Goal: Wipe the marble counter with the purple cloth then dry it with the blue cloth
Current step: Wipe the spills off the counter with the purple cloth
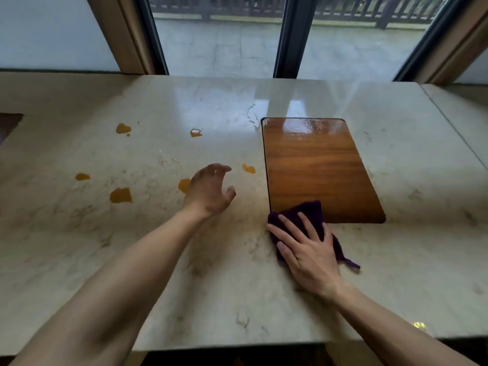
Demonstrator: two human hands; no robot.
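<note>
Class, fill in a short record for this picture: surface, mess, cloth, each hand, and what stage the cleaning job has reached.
surface: marble counter with an inset wooden panel
mess: orange spills, six in view, all left of the panel
cloth: purple cloth, overlapping the panel's near left corner
right hand: flat, palm down, pressing on the cloth
left hand: held open over the counter, fingers curled, holding nothing
blue cloth: not in view
stage: wiping under way; spills not yet reached
</note>
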